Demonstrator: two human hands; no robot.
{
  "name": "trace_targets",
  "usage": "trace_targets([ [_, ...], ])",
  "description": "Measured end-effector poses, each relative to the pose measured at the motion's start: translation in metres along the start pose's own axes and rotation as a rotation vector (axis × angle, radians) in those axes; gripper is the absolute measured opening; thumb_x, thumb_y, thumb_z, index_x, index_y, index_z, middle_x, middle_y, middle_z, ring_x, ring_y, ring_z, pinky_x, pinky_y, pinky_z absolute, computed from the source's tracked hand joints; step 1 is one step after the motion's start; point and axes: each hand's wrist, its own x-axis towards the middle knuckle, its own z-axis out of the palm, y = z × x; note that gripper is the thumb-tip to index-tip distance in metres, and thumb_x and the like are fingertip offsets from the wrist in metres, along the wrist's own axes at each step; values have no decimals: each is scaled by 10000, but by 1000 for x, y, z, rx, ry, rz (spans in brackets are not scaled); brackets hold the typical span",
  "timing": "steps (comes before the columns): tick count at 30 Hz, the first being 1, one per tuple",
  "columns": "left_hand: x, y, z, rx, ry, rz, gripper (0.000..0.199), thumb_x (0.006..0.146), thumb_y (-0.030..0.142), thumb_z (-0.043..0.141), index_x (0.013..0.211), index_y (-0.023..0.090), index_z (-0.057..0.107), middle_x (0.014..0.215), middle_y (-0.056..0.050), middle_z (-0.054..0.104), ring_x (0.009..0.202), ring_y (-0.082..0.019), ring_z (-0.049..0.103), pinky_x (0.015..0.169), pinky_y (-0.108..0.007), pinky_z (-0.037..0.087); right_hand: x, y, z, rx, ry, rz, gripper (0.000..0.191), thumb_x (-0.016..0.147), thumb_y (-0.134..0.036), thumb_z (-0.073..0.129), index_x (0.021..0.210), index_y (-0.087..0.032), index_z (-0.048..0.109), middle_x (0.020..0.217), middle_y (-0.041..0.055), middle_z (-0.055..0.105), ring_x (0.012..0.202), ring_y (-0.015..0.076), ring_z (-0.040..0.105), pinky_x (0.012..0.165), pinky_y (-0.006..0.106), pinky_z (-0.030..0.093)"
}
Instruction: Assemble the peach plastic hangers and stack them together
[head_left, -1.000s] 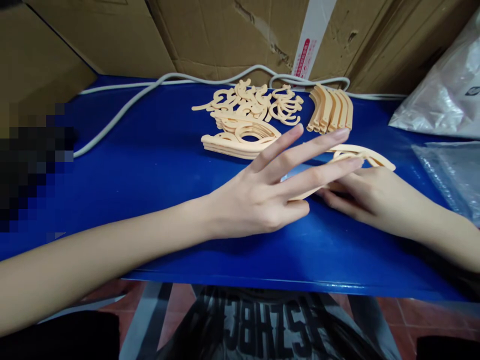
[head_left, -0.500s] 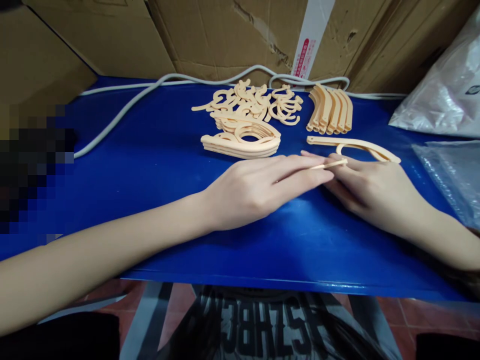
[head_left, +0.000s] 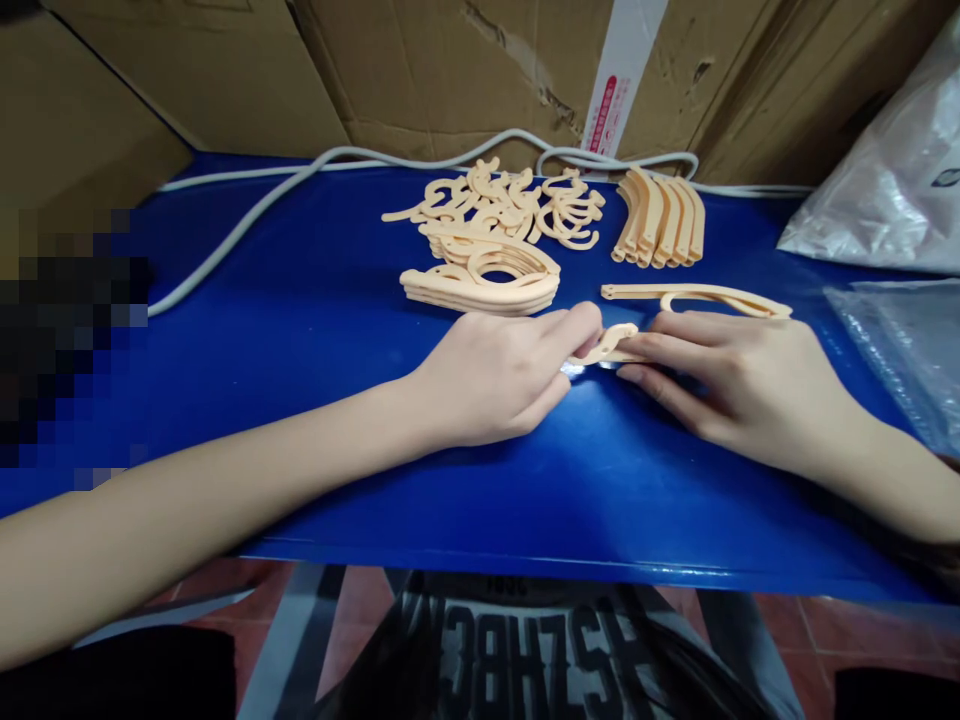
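Observation:
Over the front half of the table, my left hand [head_left: 499, 380] is closed, pinching a small curved beige hanger hook [head_left: 619, 338] by its left part. My right hand [head_left: 739, 385] is closed on a beige folding hanger arm [head_left: 697, 292], with fingertips at the hook's right end. The long arm piece and a curved bar stick out above the right knuckles. My right fingers cover where the hook and arm meet, so I cannot tell whether they are joined. Just beyond my left hand lies a stack of folded hangers [head_left: 484, 290].
Loose hanger hooks [head_left: 487, 195] are heaped behind the stack. Long hanger arms [head_left: 660, 220] lie in a row to their right. A white cable [head_left: 247, 235] runs along the cardboard boxes [head_left: 450, 80] at the back. Plastic bags [head_left: 885, 190] stand at the right.
My left hand has drawn back left from over the right fingers, and the hook now shows, turned curve-side up. The arm in my right hand has shifted slightly left and down.

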Motion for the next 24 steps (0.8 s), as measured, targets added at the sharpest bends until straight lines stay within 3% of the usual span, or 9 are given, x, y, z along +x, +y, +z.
trace_targets([
  [3,-1,-1,1,-32,49,14,182,1016,197,426,1015,215,607,716,29,670,633,-176,656,549,-292,349,3,-2,-2,90,-13,63,367,1121,-368,495,1239,-212,806,932,85,817,847,266,756,688,364,465],
  [6,-2,1,0,-17,38,21,121,1051,316,593,980,219,601,659,63,646,553,-140,616,523,-261,323,5,-1,-4,195,-19,76,344,1120,-356,503,1189,-217,809,933,82,823,811,246,756,712,357,491],
  [11,-2,3,1,25,-12,-20,161,1059,325,708,1119,204,621,714,70,711,600,-134,689,514,-233,317,6,3,-2,247,-83,74,327,1130,-357,481,1146,-227,781,939,84,810,761,225,730,688,342,501],
  [17,0,-1,1,-8,-16,-15,169,1101,360,632,1105,191,640,749,42,725,625,-147,684,539,-251,338,2,6,3,260,-52,50,334,1144,-379,462,1251,-206,728,1111,108,843,900,256,796,749,348,552],
  [24,0,-1,-2,-52,-71,-7,246,1121,347,463,1011,200,627,744,10,706,683,-183,673,567,-295,332,0,4,2,194,-33,53,392,1164,-427,426,1341,-203,694,984,81,856,710,226,763,633,311,488],
])
